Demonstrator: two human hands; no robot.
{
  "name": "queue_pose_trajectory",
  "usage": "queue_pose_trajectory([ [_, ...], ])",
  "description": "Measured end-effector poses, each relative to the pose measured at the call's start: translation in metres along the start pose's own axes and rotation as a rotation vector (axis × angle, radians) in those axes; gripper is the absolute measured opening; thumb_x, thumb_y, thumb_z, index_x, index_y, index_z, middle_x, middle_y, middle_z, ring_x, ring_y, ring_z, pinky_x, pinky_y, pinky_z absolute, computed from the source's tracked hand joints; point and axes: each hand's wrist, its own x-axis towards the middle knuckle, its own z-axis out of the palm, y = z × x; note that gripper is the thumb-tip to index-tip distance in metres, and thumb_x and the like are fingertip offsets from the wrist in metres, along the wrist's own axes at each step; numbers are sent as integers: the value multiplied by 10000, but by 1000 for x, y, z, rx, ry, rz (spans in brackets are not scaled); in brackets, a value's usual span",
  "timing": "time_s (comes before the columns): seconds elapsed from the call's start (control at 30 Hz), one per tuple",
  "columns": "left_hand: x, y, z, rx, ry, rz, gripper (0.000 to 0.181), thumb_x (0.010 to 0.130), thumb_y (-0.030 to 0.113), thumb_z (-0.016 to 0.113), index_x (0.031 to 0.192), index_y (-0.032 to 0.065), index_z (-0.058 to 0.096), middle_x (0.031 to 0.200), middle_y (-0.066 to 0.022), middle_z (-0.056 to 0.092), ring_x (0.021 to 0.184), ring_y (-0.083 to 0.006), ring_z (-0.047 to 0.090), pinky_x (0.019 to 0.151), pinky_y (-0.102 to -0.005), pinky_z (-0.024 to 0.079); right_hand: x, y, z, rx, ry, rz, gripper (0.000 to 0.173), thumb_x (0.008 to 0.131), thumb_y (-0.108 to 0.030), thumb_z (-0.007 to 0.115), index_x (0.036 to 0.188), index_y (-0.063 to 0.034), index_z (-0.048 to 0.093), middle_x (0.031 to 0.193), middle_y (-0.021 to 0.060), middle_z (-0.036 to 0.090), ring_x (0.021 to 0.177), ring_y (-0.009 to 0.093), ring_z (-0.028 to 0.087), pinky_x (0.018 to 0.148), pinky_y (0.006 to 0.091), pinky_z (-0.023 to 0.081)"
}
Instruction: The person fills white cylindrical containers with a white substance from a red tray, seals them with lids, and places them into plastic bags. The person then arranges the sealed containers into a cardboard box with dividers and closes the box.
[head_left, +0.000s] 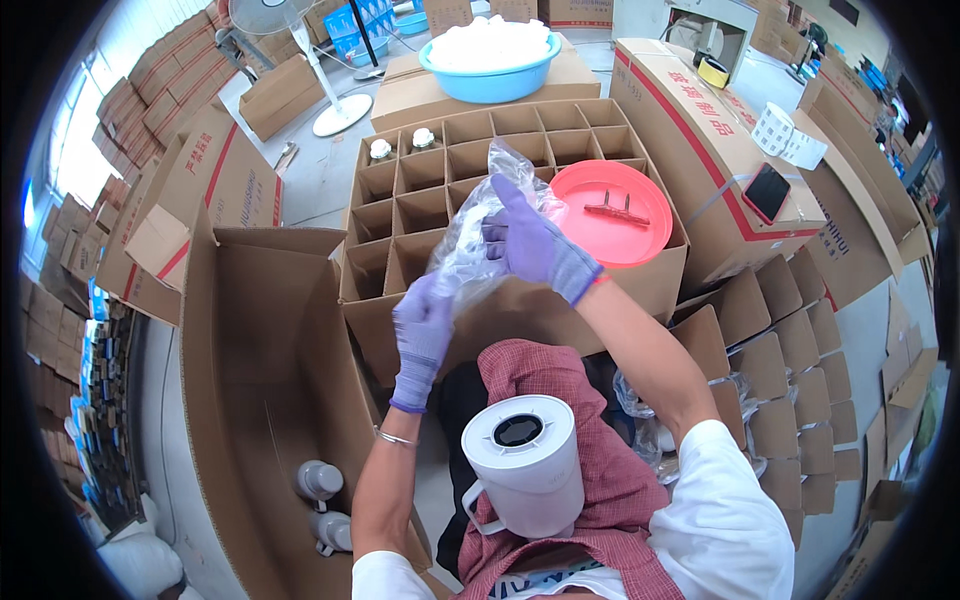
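Both hands wear purple knit gloves and are at a crumpled clear plastic bag (469, 236) above the near side of a divided cardboard box (375, 251). My left hand (425, 319) is closed on the bag's lower end. My right hand (521, 236) lies against the bag's right side with its fingers extended; whether it grips the film is unclear. On my lap, over a red checked apron (525, 367), a white plastic jug (529, 480) with a handle rests bottom up. A pink round tray (611, 184) on the box's right side holds a dark red piece with two prongs (616, 213).
Two white-capped items (381, 148) stand in the box's far left cells. An open carton (255, 300) with grey lidded pieces (320, 480) is at left. Cardboard dividers (765, 367) lie right. A phone (766, 193) and label roll (772, 129) lie on a carton. Behind is a blue basin (491, 79).
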Motion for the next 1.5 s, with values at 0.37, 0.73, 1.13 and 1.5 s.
queue_pose_trajectory([
  [0.37, -70, -24, -41, 195, 69, 461, 331, 746, 55, 712, 1064, -5, 641, 1039, -190, 673, 935, -358, 663, 827, -375, 519, -80, 88, -51, -1624, 337, -677, 243, 846, -254, 639, 936, -29, 638, 952, 201, 644, 931, 386, 617, 823, 463, 493],
  [0.73, -241, -9, -52, 380, -181, 307, 560, 873, 250, 536, 1297, -108, 461, 1032, -288, 611, 904, -465, 619, 769, -474, 504, -262, 177, -35, -1555, 210, -1148, 327, 681, -157, 701, 980, -101, 581, 1127, 145, 561, 1121, 386, 520, 1017, 643, 374],
  [1.13, -270, -51, -48, 206, -306, -140, 620, 816, 300, 711, 1305, -19, 504, 1173, -205, 642, 1088, -368, 617, 890, -430, 497, -289, 185, -40, -1730, -49, -906, 363, 710, -216, 668, 1034, -75, 587, 1216, 164, 541, 1177, 358, 508, 1058, 581, 345],
  [1.5, -211, 25, -16, 198, 67, 267, 211, 961, 164, 503, 1055, 13, 616, 822, 5, 609, 723, -142, 568, 663, -345, 482, -351, 189, -24, -1115, 260, -616, 956, 733, -254, 839, 1493, -54, 295, 1475, 209, 366, 1372, 391, 373, 1103, 488, 351],
])
